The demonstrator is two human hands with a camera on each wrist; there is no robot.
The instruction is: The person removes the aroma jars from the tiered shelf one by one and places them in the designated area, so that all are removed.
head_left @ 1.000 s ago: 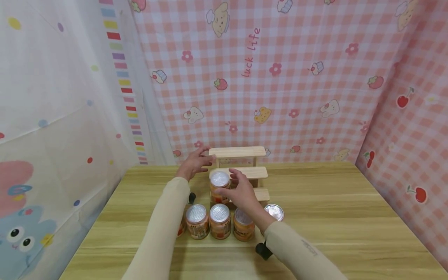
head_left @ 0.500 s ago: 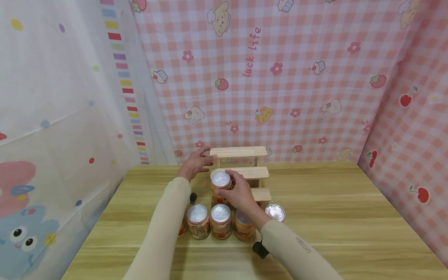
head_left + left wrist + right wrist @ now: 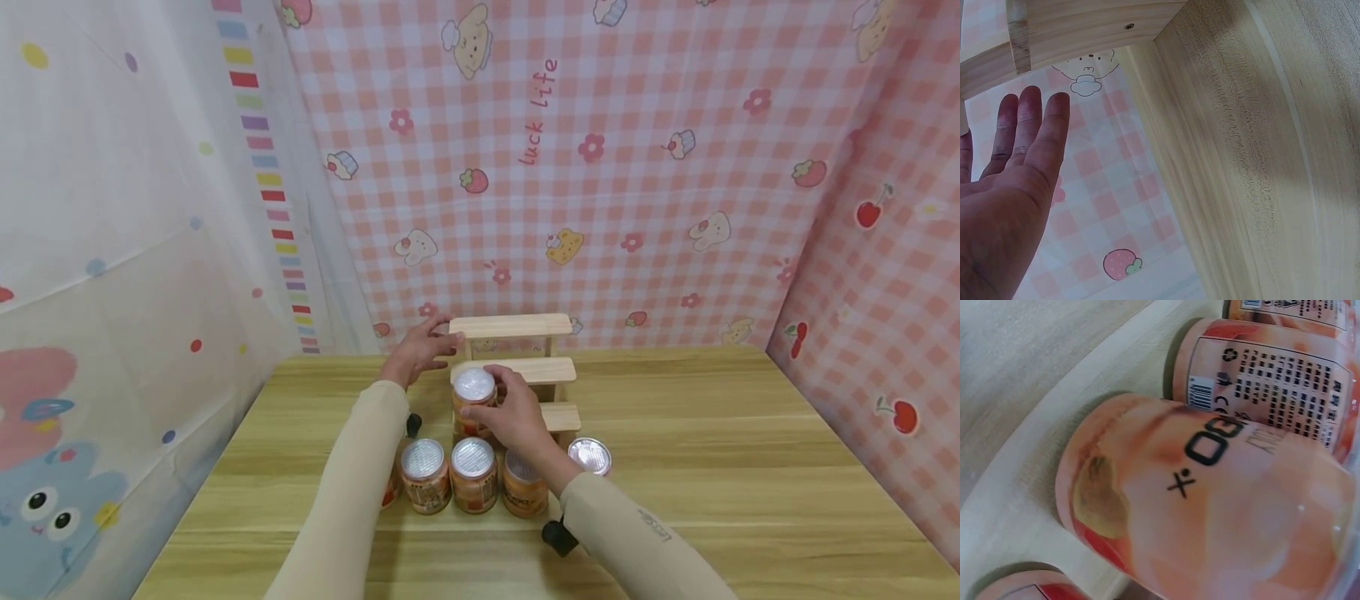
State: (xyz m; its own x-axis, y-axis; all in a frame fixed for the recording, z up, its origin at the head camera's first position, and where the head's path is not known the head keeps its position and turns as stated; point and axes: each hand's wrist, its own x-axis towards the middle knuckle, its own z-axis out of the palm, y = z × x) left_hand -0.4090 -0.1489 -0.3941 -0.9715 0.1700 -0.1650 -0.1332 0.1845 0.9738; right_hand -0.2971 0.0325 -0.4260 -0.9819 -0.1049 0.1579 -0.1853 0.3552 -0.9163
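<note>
A three-step wooden shelf [image 3: 551, 369] stands near the back of the table. My left hand [image 3: 422, 348] is at its top board's left end, thumb and forefinger touching the board; in the left wrist view its other fingers [image 3: 1047, 134] are straight. My right hand [image 3: 517, 412] holds a can [image 3: 475, 410] with a silvery lid and orange label, upright at the left end of the lowest step. Whether its base rests on the wood is hidden. In front stand several similar cans [image 3: 474, 487], and the nearest can [image 3: 1210, 500] fills the right wrist view without fingers in sight.
Another can [image 3: 590, 454] stands to the right of the row, partly behind my right forearm. A can at the row's left end is mostly behind my left sleeve [image 3: 341, 492]. Pink checked cloth [image 3: 637, 200] hangs behind the wooden tabletop [image 3: 712, 467].
My right fingers have closed round the can from a looser hold. It has hardly moved since. The left hand stays at the shelf's top board.
</note>
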